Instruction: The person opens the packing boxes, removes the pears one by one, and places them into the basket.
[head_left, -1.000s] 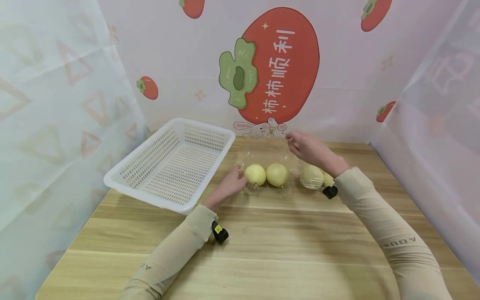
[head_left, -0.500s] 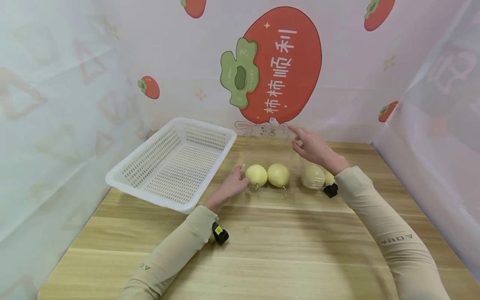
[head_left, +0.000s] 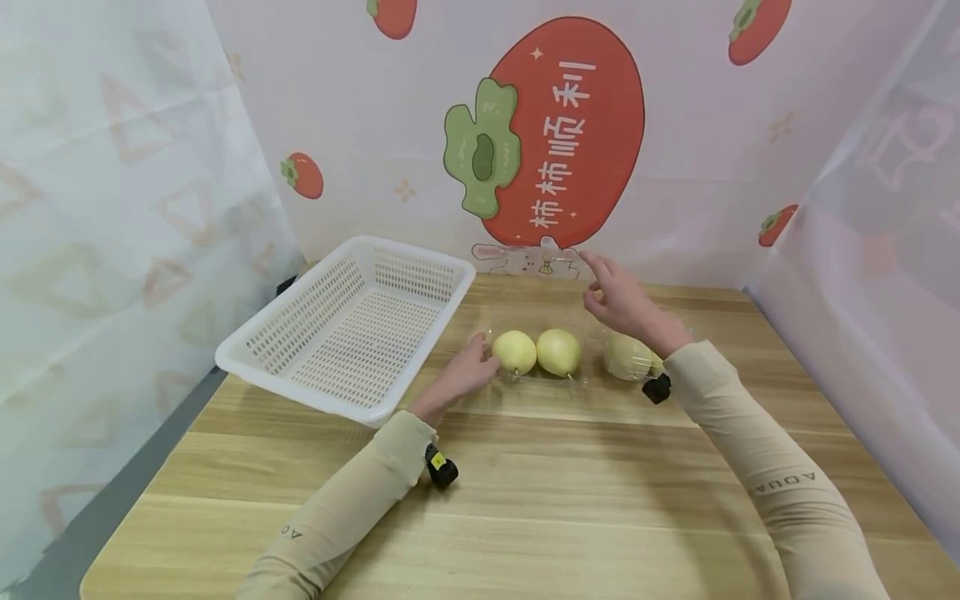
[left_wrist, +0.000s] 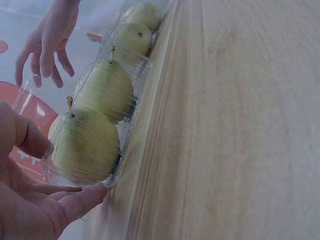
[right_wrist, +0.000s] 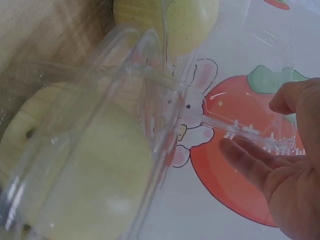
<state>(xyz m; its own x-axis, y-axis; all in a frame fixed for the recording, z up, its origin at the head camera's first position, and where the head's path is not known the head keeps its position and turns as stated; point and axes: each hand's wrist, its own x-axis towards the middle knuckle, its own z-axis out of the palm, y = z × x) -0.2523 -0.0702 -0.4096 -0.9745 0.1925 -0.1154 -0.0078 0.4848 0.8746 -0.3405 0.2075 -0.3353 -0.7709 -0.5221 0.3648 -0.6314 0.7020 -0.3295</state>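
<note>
Two pale yellow-green pears (head_left: 514,352) lie side by side in a clear plastic fruit box (left_wrist: 125,125) with its lid raised. My left hand (head_left: 467,368) grips the left end of this box, thumb on the near rim and fingers against the wall in the left wrist view. My right hand (head_left: 618,302) is at the right edge of the raised clear lid (right_wrist: 235,129), index finger extended and other fingers loosely bent. In the right wrist view, the lid's corner lies between thumb and fingers, which do not plainly pinch it. The lid's outline is faint.
A second clear box with pears (head_left: 628,357) stands to the right, partly under my right wrist. On the left is a white slotted plastic basket (head_left: 345,350). The wooden table (head_left: 540,500) meets a wall sheet (head_left: 390,150) printed with persimmons.
The lid has swung up and back towards the wall. My right hand has shifted slightly, its index finger straightening along the lid's edge. The left hand stays on the box.
</note>
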